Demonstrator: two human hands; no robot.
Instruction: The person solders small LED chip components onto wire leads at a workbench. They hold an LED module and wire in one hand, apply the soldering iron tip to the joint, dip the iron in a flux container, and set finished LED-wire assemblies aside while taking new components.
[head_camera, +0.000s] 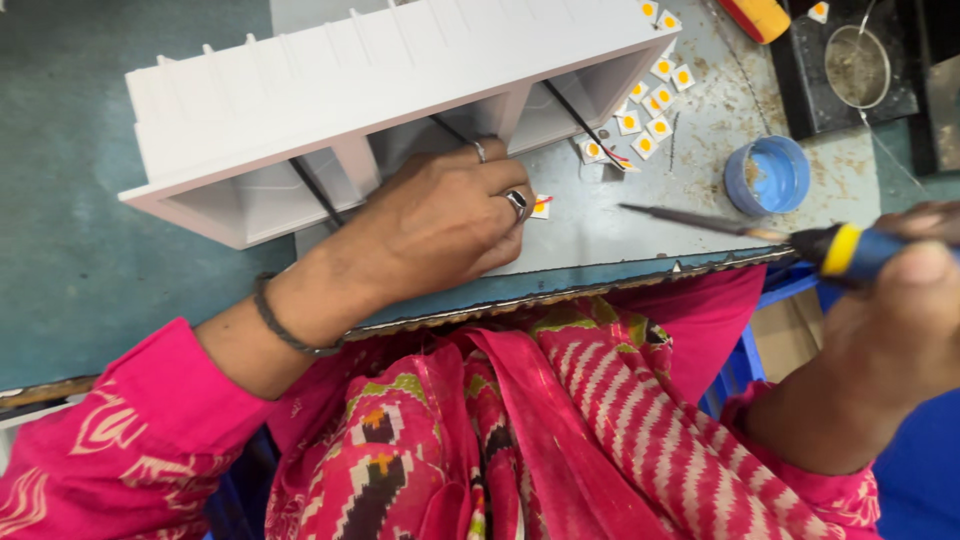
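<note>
My left hand rests on the grey work surface with its fingers curled over a small white square chip with a yellow centre, which peeks out at the fingertips. A long white housing with open compartments lies just behind that hand, with thin black wires running into it. My right hand grips a soldering iron with a blue and yellow handle. Its thin dark tip points left toward the chip and is still apart from it.
Several more white-and-yellow chips lie scattered behind the housing's right end. A small blue round lid sits to the right of them. A dark tray with a metal cup stands at the back right. A red-and-yellow tool handle lies near the top edge.
</note>
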